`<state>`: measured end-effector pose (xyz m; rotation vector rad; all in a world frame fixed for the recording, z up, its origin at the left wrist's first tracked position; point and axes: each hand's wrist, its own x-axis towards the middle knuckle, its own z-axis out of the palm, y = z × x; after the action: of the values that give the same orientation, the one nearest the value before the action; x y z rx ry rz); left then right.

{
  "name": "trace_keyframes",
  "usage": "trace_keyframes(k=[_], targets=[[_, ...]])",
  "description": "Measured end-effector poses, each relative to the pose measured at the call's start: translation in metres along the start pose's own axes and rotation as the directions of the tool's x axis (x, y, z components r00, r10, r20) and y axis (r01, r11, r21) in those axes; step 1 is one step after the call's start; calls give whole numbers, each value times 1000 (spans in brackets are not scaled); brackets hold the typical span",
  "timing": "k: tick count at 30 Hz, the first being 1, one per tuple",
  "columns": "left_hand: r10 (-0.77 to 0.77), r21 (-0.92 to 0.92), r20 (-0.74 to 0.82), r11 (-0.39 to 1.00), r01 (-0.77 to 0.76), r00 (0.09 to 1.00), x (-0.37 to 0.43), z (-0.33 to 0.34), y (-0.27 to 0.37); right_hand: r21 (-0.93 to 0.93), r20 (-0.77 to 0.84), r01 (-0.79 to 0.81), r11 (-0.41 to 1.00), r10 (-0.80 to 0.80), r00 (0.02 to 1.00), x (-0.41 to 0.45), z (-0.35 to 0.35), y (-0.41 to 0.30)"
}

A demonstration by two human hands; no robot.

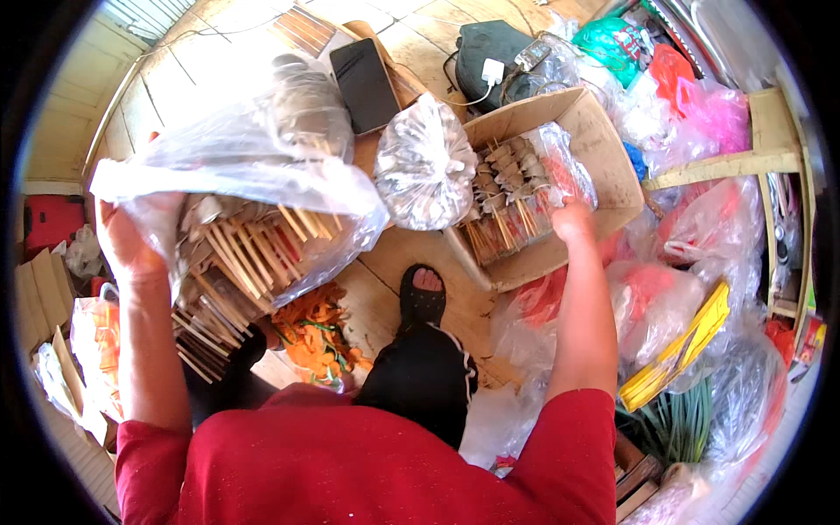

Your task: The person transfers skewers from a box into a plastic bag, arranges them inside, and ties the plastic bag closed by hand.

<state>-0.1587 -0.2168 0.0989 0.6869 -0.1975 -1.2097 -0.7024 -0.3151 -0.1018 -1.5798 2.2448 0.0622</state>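
Note:
My left hand [131,243] grips the rim of a large clear plastic bag [236,151] at its left side. Inside that bag, bundles of wooden skewers [252,259] point their bare stick ends toward me, with greyish food pieces at the far ends. My right hand [573,220] reaches into a cardboard box [607,154], its fingers closed on a clear plastic wrapper [569,167] at the right of the contents. Next to it in the box lie skewers of brownish folded food pieces [508,174]. Between bag and box sits a knotted clear plastic bag [425,161] of pale pieces.
A dark-screened phone or tablet [365,85] lies beyond the bags, near a white charger plug [492,71] on a cable. Orange and green vegetable scraps [321,341] lie near my feet. Plastic bags [646,308], a yellow bundle [676,348] and green leafy stalks [679,420] crowd the right.

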Motion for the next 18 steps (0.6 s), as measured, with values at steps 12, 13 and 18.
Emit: trace_keyframes(k=[12,13,18], targets=[[-68,391,261,920,-41,963,2,-42,42,-269,232,165,949,-102,967,124,141,78],[-50,467,270,880,-86,962,2,-40,41,-220,160,123,968,-89,983,131,153,90],[-39,464,260,881,-89,965,-2,-34,42,-55,98,18,998,-13,995,103,119,46]])
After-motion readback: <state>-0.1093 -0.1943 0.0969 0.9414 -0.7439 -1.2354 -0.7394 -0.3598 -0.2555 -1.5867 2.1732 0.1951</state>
